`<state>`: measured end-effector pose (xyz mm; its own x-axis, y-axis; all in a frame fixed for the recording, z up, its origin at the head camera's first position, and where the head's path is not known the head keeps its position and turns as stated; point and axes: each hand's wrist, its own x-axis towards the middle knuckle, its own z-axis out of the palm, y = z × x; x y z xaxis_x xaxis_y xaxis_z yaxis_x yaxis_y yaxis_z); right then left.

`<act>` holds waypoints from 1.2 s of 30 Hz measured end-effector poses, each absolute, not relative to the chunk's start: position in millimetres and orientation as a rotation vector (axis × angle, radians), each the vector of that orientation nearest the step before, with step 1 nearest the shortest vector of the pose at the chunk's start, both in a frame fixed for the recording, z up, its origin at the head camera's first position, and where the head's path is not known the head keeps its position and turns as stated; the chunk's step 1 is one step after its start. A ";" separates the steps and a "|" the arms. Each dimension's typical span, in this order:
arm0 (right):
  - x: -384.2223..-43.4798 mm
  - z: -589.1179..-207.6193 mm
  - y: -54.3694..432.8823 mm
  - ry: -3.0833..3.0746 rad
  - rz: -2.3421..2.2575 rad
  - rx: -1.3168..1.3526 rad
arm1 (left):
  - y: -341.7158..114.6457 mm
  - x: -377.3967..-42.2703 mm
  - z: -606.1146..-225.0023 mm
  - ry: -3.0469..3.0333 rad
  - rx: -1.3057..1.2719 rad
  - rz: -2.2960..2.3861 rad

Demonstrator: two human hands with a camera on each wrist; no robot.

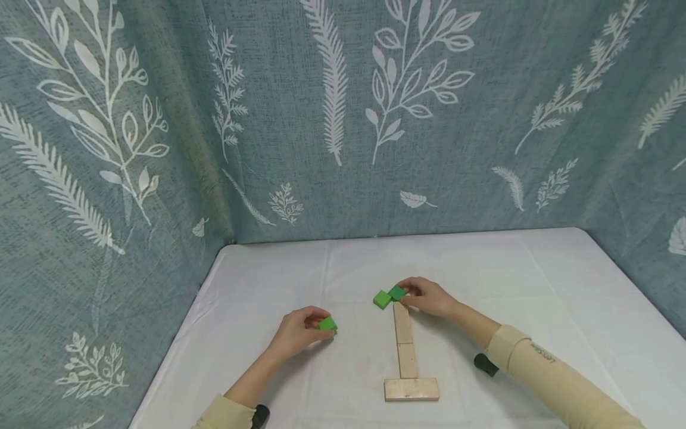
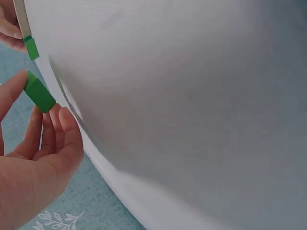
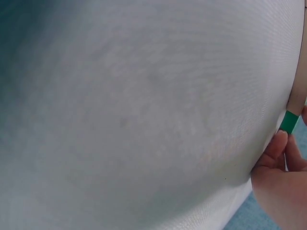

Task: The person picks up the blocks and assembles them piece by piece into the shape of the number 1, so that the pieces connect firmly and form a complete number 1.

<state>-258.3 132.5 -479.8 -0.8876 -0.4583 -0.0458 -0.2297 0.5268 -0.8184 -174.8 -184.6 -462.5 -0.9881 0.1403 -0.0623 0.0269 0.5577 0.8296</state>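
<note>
My left hand (image 1: 303,329) pinches a green block (image 2: 40,94) between thumb and fingertips, left of the wooden blocks. Farther back, my right hand (image 1: 429,296) has its thumb and fingers on a darker green block (image 1: 396,292) at the far end of a wooden row. A lighter green block (image 1: 382,299) lies at that block's left corner. Two slim wooden blocks, a far one (image 1: 403,322) and a near one (image 1: 407,361), lie end to end. Across their near end lies another wooden block (image 1: 411,389), forming an upside-down T shape.
All the blocks are on a table with a white cloth (image 1: 536,286). A blue-green curtain with white leaf prints (image 1: 354,196) hangs behind and at the sides. Each wrist carries a small black device, the right one (image 1: 485,364) close to the sleeve cuff.
</note>
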 end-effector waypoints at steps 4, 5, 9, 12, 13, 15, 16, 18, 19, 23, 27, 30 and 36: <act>-258.4 -480.4 132.4 2.511 -1.289 -0.582 | -180.8 -176.2 -462.5 2.652 0.147 1.425; -258.6 -480.4 132.4 2.512 -1.288 -0.583 | -179.7 -176.8 -462.4 2.648 0.149 1.429; -258.4 -480.1 132.3 2.511 -1.290 -0.587 | -175.0 -178.6 -461.8 2.630 0.132 1.459; -258.0 -480.4 132.0 2.506 -1.293 -0.585 | -171.2 -180.4 -462.1 2.608 0.109 1.492; -258.3 -480.2 132.1 2.507 -1.295 -0.584 | -169.6 -181.7 -462.0 2.600 0.103 1.503; -259.0 -480.4 132.2 2.507 -1.296 -0.586 | -166.4 -183.6 -461.6 2.589 0.093 1.522; -258.9 -480.2 132.3 2.508 -1.297 -0.591 | -164.8 -184.5 -461.6 2.588 0.092 1.527; -259.4 -481.1 132.4 2.510 -1.291 -0.597 | -161.4 -185.8 -461.5 2.586 0.087 1.536; -259.7 -481.6 132.5 2.512 -1.288 -0.598 | -159.6 -186.5 -461.4 2.586 0.088 1.539; -260.3 -483.4 132.9 2.519 -1.275 -0.594 | -151.9 -189.8 -461.1 2.581 0.095 1.556; -260.0 -483.4 133.3 2.515 -1.281 -0.587 | -144.0 -193.4 -459.3 2.573 0.097 1.571; -260.2 -483.7 133.3 2.512 -1.282 -0.589 | -138.5 -195.8 -456.8 2.567 0.102 1.581; -259.6 -482.7 132.5 2.513 -1.284 -0.594 | -128.3 -201.6 -455.0 2.567 0.101 1.592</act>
